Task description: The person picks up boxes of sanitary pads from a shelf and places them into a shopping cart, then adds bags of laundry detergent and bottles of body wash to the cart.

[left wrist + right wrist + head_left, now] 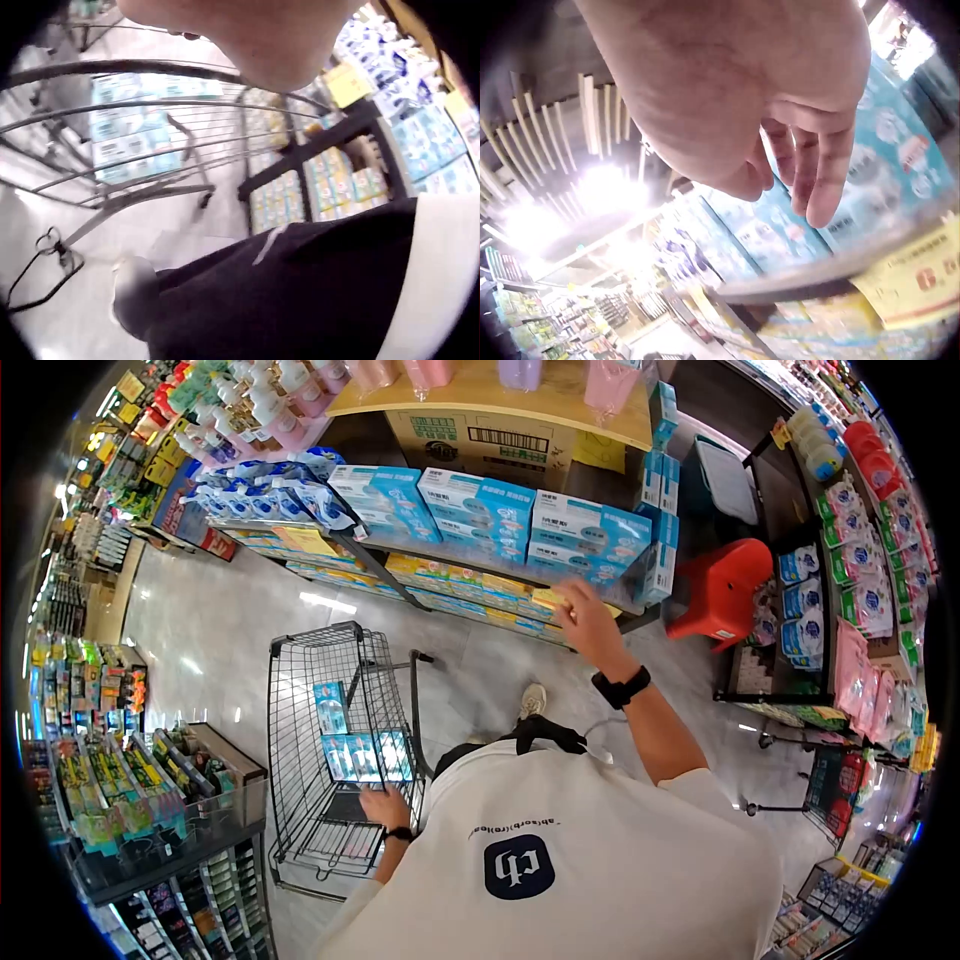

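Store aisle with a pale, glossy tiled floor [200,600], seen from above by a person standing among stocked shelves. Blue-and-white boxes [478,510] stand in stacked groups along the front shelf, ahead of the person. Just in front of the rightmost group is the right hand [592,622], its fingers loosely bent, with a gap between thumb and fingers and nothing held; whether the fingertips touch anything is unclear. Beside it, on the shelf edge, is a yellow price tag [919,276].

To the person's left, the left hand [385,807] is at the near side of a black wire shopping cart [320,645]. Its fingers are out of sight in the left wrist view, so I cannot tell how far they are closed or whether they grip the cart. More blue-and-white boxes [368,757] lie inside the cart.

Beneath the shelf boxes are rows of yellow packages [460,580]; to their left are blue pouches [270,490], and behind them a brown carton [480,440]. Right of the shelf stands a red plastic stool [728,595]. The person wears a white T-shirt [620,820] and black bands on both wrists.
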